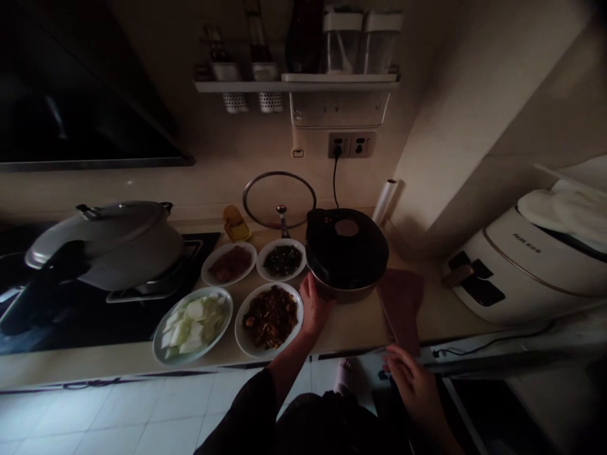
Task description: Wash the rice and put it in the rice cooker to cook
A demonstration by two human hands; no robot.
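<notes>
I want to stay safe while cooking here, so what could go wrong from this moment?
The left hand touches the metal side of the black-lidded pot; if the pot is hot, it could burn the skin. The plate of dark cooked food sits right beside that hand, so a slip might knock it. The black power cord runs down behind the pot, so moving the pot might tug it.
</notes>
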